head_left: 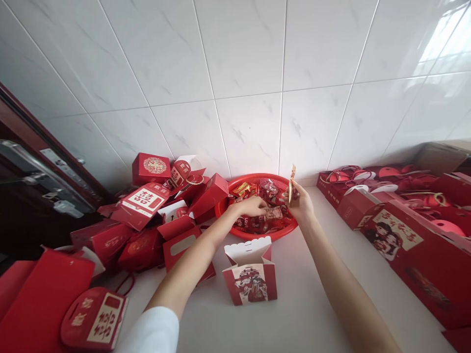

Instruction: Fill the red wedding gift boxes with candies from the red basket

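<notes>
A red plastic basket of wrapped candies stands near the wall. My left hand reaches into it, fingers bent down at a pinkish wrapped candy; whether they grip it is hard to tell. Over the basket's right rim, my right hand holds a thin gold-coloured packet upright between thumb and fingers. In front of the basket, between my forearms, a small red gift box with a printed couple stands with its white-lined top open. Its inside is mostly hidden.
Red gift boxes lie piled at the left, near a dark door with a metal handle. At the right, a large red carton holds several red boxes. A white tiled wall rises behind the white table.
</notes>
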A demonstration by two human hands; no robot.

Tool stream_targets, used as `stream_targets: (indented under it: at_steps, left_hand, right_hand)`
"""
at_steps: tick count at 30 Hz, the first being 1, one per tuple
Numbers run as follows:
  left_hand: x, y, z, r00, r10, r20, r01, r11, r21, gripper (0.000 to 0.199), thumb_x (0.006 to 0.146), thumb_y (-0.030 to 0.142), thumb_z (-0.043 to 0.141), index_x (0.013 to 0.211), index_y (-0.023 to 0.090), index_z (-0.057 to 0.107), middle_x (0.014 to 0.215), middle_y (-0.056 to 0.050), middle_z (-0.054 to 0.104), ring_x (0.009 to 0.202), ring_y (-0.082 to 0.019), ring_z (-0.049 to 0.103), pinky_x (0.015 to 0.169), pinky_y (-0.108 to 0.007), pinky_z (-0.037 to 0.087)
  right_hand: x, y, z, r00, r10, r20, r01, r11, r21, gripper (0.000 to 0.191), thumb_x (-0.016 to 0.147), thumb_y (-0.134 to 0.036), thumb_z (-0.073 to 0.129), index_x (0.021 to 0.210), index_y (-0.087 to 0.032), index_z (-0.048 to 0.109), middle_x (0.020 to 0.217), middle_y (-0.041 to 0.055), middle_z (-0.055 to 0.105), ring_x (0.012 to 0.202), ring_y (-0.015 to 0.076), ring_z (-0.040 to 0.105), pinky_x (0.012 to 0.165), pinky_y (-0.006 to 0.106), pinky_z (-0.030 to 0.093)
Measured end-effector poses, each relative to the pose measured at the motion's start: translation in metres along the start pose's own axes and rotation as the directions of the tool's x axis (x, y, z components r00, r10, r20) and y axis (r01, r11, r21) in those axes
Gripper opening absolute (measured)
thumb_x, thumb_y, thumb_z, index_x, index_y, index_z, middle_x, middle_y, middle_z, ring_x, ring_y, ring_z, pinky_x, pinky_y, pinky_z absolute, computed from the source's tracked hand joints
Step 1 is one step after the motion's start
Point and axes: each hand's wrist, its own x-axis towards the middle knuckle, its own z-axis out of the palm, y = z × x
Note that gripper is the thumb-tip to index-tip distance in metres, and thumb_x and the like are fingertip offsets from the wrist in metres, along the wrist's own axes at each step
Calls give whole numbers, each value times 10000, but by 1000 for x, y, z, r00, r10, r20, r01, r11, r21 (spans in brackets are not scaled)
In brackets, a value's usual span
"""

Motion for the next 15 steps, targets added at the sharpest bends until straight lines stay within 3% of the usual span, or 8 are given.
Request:
stream_targets:
  at_steps: [4,7,15]
  left_hand:
    - [-11,-23,-6,985,-21,-171,-20,972,-235,286,862,345,544,865,146,750,824,-44,733,765,-182,620,714,-276,460]
    - [-17,-32,-5,962,-50,-268,-51,933,-356,332,859,416,553,851,141,738,846,-46,725,825,-200,621,787,-305,473]
    - [-23,-26,-4,921,-74,-384,-127,872,-473,253,805,393,585,781,166,693,837,-20,680,851,-198,600,831,-322,465]
  right_hand:
    - [-7,-5,7,994,97,-53,-95,995,24,200,773,-187,750,653,-194,590,509,-44,563,445,101,535,397,192,470]
    - [-10,-7,10,993,113,-41,-112,994,13,208,744,-184,764,640,-199,585,509,-51,559,432,102,530,395,202,474]
    - [-8,-2,7,994,110,-26,-111,993,-30,141,666,-185,752,646,-202,614,538,-42,599,454,113,551,400,220,481]
